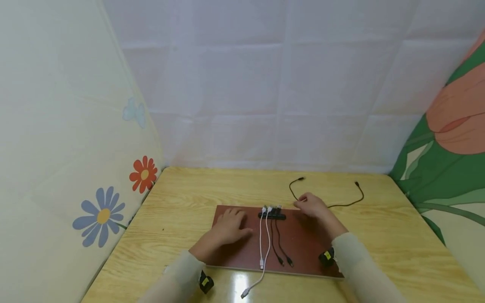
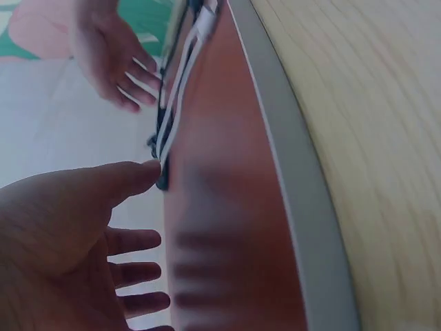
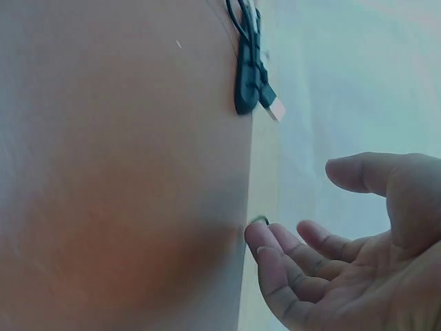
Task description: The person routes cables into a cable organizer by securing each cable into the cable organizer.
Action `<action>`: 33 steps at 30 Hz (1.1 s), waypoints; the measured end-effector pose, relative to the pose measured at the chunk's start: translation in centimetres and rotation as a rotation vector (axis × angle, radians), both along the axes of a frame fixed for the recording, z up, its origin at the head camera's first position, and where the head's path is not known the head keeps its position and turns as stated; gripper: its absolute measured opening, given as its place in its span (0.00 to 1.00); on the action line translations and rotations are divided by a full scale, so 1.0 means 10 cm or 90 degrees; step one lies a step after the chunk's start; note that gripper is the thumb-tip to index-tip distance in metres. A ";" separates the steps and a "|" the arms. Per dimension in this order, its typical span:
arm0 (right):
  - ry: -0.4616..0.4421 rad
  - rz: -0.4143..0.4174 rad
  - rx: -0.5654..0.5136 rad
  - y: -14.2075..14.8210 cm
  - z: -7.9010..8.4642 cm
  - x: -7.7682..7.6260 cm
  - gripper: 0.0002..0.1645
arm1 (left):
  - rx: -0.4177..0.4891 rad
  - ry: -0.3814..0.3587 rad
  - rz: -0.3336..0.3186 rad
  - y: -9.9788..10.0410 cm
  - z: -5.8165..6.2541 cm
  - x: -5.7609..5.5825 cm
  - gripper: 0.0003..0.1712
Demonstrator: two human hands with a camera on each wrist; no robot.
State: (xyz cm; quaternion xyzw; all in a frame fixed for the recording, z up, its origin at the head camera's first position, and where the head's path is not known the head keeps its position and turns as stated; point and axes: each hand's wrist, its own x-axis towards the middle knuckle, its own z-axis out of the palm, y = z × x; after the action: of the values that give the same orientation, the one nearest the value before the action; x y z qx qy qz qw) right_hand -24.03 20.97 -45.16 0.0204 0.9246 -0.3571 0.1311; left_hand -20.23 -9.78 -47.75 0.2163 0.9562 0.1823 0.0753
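Observation:
My left hand (image 1: 229,227) is spread with straight fingers low over the left part of a dark red board (image 1: 310,244), holding nothing. At the board's far right edge is my right hand (image 1: 310,205), thumb apart from its loosely bent fingers (image 3: 275,276). A loose black cable (image 1: 345,205) runs behind that hand, with ends lying on both sides of it. Between the hands, a black cable holder (image 3: 244,96) sits at the board's far edge. Two white cables (image 1: 260,240) and two black cables (image 1: 278,240) run from it toward the near side.
The board lies on a wood-grain table (image 1: 182,198). One white cable's plug (image 1: 245,293) hangs past the near edge onto the table. A pale cloth (image 1: 227,84) stands behind, with flowered cloths (image 1: 102,216) at the sides. Black wrist devices (image 1: 206,283) are strapped to both sleeves.

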 end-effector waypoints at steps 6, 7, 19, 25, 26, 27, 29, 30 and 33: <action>-0.019 -0.038 -0.047 0.11 0.05 -0.04 0.35 | -0.027 -0.007 -0.004 -0.11 -0.08 0.00 0.45; -0.022 -0.043 -0.053 0.12 0.05 -0.05 0.36 | -0.030 -0.008 -0.003 -0.12 -0.09 0.00 0.46; -0.024 -0.057 -0.049 0.23 0.08 -0.15 0.36 | -0.104 -0.003 0.004 -0.11 -0.14 0.09 0.49; -0.029 -0.054 -0.044 0.29 0.05 -0.29 0.37 | -0.173 0.012 -0.002 -0.09 -0.17 0.14 0.48; -0.031 -0.056 -0.050 0.29 0.05 -0.31 0.37 | -0.181 0.015 -0.003 -0.09 -0.18 0.14 0.48; -0.034 -0.057 -0.059 0.30 0.05 -0.34 0.38 | -0.192 0.018 -0.004 -0.08 -0.19 0.15 0.48; -0.037 -0.058 -0.077 0.30 0.05 -0.39 0.38 | -0.203 0.020 -0.007 -0.08 -0.20 0.15 0.47; -0.038 -0.060 -0.091 0.30 0.04 -0.42 0.39 | -0.206 0.023 -0.008 -0.08 -0.20 0.14 0.47; -0.040 -0.071 -0.134 0.28 0.02 -0.50 0.39 | -0.221 0.031 -0.008 -0.08 -0.20 0.14 0.47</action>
State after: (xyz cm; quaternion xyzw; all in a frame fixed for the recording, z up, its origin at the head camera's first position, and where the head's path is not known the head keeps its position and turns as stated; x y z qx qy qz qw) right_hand -28.99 23.79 -44.96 0.0689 0.8748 -0.4582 0.1417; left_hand -18.85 -10.53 -49.79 0.2102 0.9736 0.0089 0.0890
